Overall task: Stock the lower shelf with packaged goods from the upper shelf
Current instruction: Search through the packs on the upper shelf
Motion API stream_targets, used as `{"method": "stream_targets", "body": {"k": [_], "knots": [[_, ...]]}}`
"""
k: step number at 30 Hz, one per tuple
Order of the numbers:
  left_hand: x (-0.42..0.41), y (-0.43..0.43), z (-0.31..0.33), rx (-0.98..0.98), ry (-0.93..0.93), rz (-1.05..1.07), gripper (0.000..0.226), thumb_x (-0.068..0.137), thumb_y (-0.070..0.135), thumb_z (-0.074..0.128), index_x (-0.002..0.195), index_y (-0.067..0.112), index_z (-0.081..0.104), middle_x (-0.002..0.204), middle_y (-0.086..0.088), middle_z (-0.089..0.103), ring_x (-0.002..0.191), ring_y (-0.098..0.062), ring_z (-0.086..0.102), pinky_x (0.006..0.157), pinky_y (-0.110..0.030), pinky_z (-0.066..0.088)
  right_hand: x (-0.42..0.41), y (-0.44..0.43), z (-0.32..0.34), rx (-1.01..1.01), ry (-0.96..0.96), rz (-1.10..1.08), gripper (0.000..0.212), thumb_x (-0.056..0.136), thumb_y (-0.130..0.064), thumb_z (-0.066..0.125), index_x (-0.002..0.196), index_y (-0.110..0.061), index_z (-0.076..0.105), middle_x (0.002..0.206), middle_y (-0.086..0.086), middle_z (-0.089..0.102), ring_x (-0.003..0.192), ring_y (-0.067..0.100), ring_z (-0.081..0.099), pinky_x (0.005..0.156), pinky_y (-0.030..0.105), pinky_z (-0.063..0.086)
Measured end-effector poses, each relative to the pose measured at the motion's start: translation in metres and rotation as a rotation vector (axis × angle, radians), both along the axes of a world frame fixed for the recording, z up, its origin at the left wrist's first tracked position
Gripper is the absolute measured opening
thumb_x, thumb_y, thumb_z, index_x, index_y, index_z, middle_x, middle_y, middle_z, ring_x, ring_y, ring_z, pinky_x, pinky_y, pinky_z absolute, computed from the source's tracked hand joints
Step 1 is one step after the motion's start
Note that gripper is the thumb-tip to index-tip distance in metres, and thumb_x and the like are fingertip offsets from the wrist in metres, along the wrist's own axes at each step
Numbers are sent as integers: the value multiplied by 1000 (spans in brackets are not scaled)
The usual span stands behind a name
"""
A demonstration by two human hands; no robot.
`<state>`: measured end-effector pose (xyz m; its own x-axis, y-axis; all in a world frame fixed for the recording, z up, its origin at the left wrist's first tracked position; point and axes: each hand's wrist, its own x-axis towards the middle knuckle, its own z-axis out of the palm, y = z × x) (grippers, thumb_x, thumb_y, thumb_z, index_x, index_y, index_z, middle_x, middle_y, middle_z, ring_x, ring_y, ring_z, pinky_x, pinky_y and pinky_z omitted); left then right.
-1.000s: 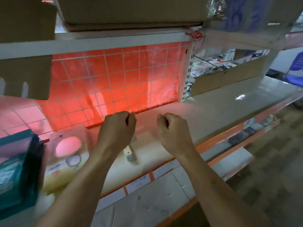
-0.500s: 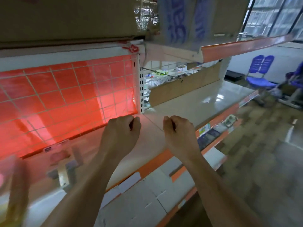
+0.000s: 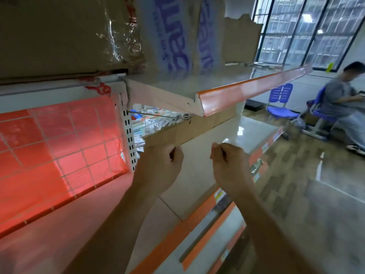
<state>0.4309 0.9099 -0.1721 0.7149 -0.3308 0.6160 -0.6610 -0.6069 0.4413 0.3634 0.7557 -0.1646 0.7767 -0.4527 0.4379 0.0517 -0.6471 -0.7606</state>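
Both hands hung over the lower shelf (image 3: 195,186), and the packaged goods were well above them. The left hand (image 3: 160,167) sat just right of the foot of the white slotted post (image 3: 128,139), its grip closed into a fist with nothing visible in it. The right hand (image 3: 229,167) was further right of the post, near the left hand but apart from it, its grip curled tight the same way and likewise showing nothing held. Above the post, on the upper shelf (image 3: 246,89) with its orange front edge, two boxes wrapped in clear film could be counted: a plain brown box (image 3: 59,36) up and left of the post, and a box with blue print (image 3: 177,36) up and right of it. Neither hand touched either box. One red mesh panel (image 3: 59,145) filled the back left of the post, and one cardboard strip (image 3: 193,131) ran rightward from it, behind the two fists. Far right of the post stood one empty blue chair (image 3: 282,99), with one seated person (image 3: 339,99) beyond it.
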Motion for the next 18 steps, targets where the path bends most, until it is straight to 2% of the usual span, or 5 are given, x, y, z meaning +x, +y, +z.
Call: {"method": "stream_targets", "body": {"k": [4,8,12,14,18], "knots": [[20,-40,5,-10,-7,-79,45,91,32,44,51,17,31,44,2,32,43,-13,35,48,-28,23,19,-32,6,-34,-34,-66,45,101,-26,43,72,5,58,60,20,57,57,31,55,51,30,37],[28,-74,9,38,-26,-98,49,93,28,49,50,20,29,44,4,31,42,-12,35,44,-17,20,29,-66,7,-45,-61,-120,45,100,-25,44,71,7,57,60,21,57,59,33,54,46,23,31],[33,-113,13,49,14,-57,45,93,32,48,54,13,35,45,-2,34,45,-17,39,42,-21,20,39,-103,11,-47,-102,-120,47,100,-25,44,70,10,55,61,25,56,59,35,52,52,35,33],[32,-134,17,58,19,-53,46,94,33,47,53,14,35,46,0,35,45,-15,41,44,-26,23,43,-123,14,-51,-107,-101,48,100,-25,43,68,9,51,60,24,53,54,31,45,49,32,29],[25,-181,29,45,-22,-53,49,95,32,49,50,23,32,43,9,33,39,-8,38,40,-16,26,50,-172,25,-59,-127,-52,46,100,-25,42,71,9,56,63,23,56,58,33,50,52,33,34]]}}
